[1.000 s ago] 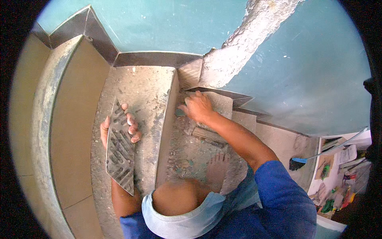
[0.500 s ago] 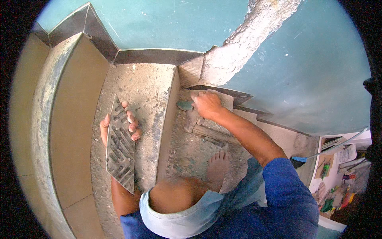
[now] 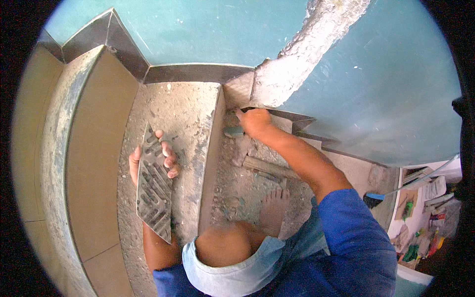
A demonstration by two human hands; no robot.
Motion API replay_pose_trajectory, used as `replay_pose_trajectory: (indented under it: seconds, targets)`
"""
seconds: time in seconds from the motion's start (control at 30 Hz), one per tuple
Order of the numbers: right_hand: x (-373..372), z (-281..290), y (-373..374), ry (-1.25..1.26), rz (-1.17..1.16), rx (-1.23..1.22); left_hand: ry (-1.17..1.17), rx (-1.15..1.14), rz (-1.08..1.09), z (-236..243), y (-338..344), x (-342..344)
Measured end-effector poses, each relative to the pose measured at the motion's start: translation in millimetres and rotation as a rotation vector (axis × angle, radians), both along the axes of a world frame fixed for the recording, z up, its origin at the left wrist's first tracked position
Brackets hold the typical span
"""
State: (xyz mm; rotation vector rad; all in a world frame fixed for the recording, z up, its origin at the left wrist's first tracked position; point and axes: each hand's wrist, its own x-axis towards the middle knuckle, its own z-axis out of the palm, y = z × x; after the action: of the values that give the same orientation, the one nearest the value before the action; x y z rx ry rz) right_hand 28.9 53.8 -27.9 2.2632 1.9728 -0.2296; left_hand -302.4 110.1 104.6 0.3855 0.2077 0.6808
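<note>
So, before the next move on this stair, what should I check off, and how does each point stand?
1. Left hand grips the cut tile piece, ridged back facing up: ok.
2. Right hand is shut on the grey-handled tool by the wall corner: ok.
3. Tool's working end visible: cannot tell, the hand hides it.
4. Upper step free of grit: not ok, dusty and rough.
5. Lower step free of rubble: not ok, chunks lie there.
6. Bare foot away from the tool: ok.

Teal wall [image 3: 198, 29] with a rough bare plaster strip [image 3: 302, 59] running down it, dark skirting [image 3: 193, 73] along the bottom. Raw concrete steps [image 3: 173, 114], tan tiles [image 3: 94, 148] off to the side. Daylight, clutter [image 3: 420, 218] far right.
</note>
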Motion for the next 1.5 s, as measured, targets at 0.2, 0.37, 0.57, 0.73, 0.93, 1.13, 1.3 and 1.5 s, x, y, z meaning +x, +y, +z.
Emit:
replay_pose_trajectory:
  seconds: [0.2,0.37,0.57,0.73,0.93,1.13,1.3,1.5]
  targets:
    - [26.3,51.4,-47.4,-0.026,-0.086,0.021,0.013,0.0,0.004,-0.5,-0.7,-0.2]
    - [32.2,61.8,-68.8,0.105,-0.18,0.09,-0.127,0.071,-0.115,-8.7,6.3,-3.5]
    - [20.6,39.3,-62.2,0.184,-0.16,0.153,-0.017,0.052,-0.058,-11.0,7.1,-7.7]
    - [13.1,42.7,-78.9,0.424,-0.174,0.104,0.039,0.037,-0.026,0.7,3.3,-1.6]
    - [-1.7,108.4,-123.2,1.347,-0.302,0.27,0.159,0.403,0.143,68.3,-9.3,53.3]
    - [-1.2,189.1,-142.5,1.383,0.089,0.489,0.598,1.037,0.334,134.4,-37.3,153.6]
    - [11.4,214.9,-134.3,1.38,0.022,0.451,0.53,1.386,0.403,119.1,-43.5,216.5]
    - [17.4,163.4,-98.0,0.956,-0.196,0.803,0.674,1.453,0.336,90.6,-25.9,228.1]
